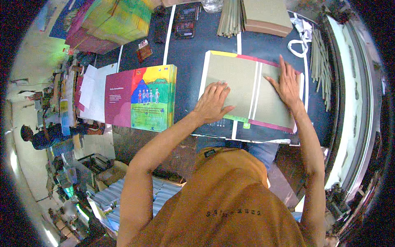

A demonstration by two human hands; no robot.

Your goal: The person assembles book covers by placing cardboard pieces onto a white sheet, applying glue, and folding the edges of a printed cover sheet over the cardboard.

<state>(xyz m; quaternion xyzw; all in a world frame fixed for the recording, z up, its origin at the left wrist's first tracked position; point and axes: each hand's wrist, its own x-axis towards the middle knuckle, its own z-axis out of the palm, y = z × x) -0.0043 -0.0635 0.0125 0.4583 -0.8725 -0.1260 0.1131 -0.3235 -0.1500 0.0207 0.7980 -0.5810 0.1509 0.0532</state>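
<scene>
A book cover lies opened out before me on the dark table, two grey boards (236, 72) with a narrow spine strip (254, 88) between them. Coloured printed paper (271, 125) shows as yellow, maroon and green bands along the boards' far and near edges. My left hand (213, 101) rests on the left board near its lower left part, fingers slightly apart and nothing held. On the right board, by its right edge, lies my right hand (288, 84), with thumb and fingers spread. White paper shows along the cover's left and right sides.
A stack of printed covers (154, 94) stands to the left, beside white sheets (98, 88). Far back are a tall colourful stack (115, 24), grey boards (265, 16), and board strips (230, 18). More strips (320, 61) lie at right. A person (51, 136) is at far left.
</scene>
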